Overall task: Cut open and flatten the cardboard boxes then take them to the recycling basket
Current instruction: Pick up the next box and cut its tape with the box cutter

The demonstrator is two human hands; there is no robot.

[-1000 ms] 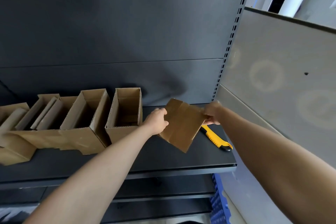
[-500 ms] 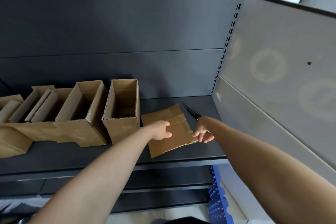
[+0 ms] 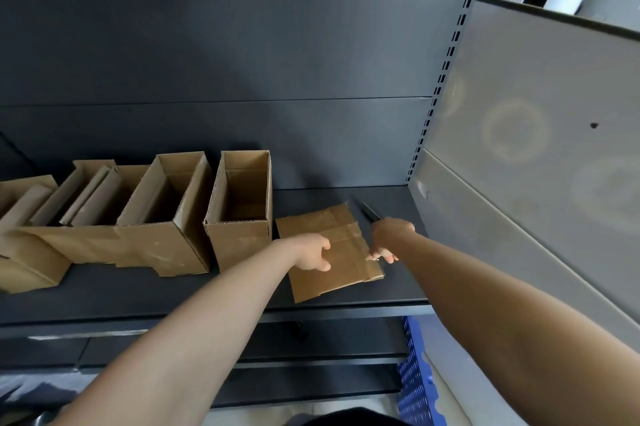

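The flat box [image 3: 346,273] lies under both hands. The left hand [image 3: 311,251] presses on it, fingers loose. The right hand [image 3: 391,238] touches its edge; grip unclear. Push hard on the folds.

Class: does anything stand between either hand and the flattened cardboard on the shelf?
Nothing visible does. The left hand lies on the flattened cardboard and the right hand touches its right edge. The open boxes stand to its left, clear of both hands.
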